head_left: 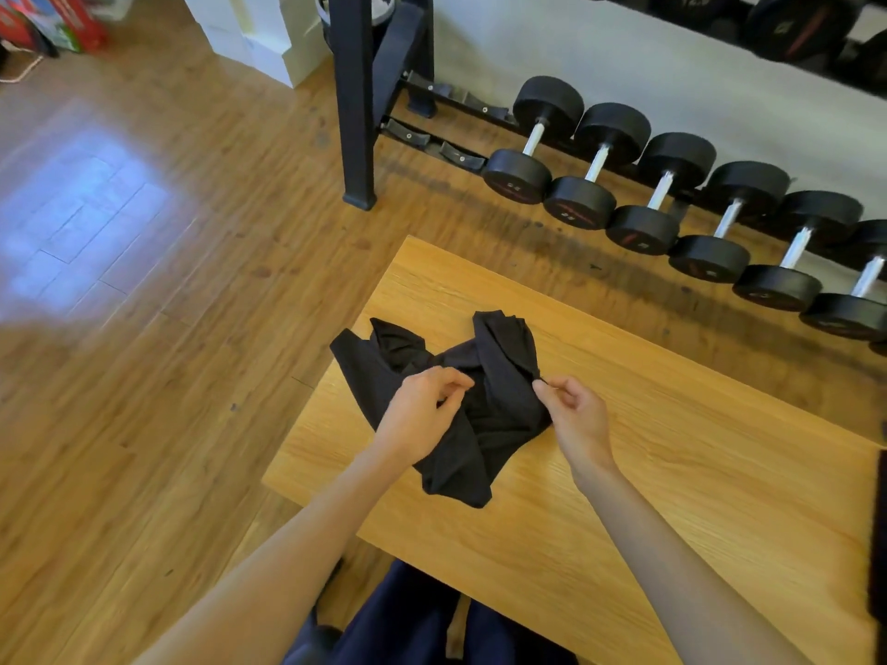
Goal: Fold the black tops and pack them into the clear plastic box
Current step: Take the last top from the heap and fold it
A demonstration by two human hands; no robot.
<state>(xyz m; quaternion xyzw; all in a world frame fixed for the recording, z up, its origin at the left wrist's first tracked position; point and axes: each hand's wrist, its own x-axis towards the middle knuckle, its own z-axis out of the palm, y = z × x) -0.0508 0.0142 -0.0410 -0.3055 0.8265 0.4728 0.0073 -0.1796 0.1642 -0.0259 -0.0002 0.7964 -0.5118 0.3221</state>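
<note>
Fabric, black and matte, lay bunched near the left end of the wooden table [672, 463]: a single black top [485, 376], crumpled rather than flat. Its cloth ran in loose folds and twisted ridges, with no print or label that could be made out. One flap spread toward the table's left edge and slightly past it, a second peaked up behind it, and a thicker rolled band crossed from the upper middle down toward the right. A narrower tail of the garment trailed toward the near side of the table and ended in a blunt, doubled-over corner. How many layers were in the heap could not be told.

The left hand [422, 415] rested over the middle of the top, its fingers curled with thumb and fingertips drawn together on a gather of the cloth. The right hand [576, 415] sat just beside the garment's right edge, fingers curled, thumb and forefinger pinching a thin bit of the hem there. Both forearms were bare and reached in from the near side.

Beyond the table, a row of black dumbbells [672, 204] with pale handles sat on a low dark rack [357, 103] along the white wall. The floor [144, 280] was wooden plank with a bright patch of reflected light to the left. Dark blue clothing [408, 616] on the person's lap showed at the bottom edge.
</note>
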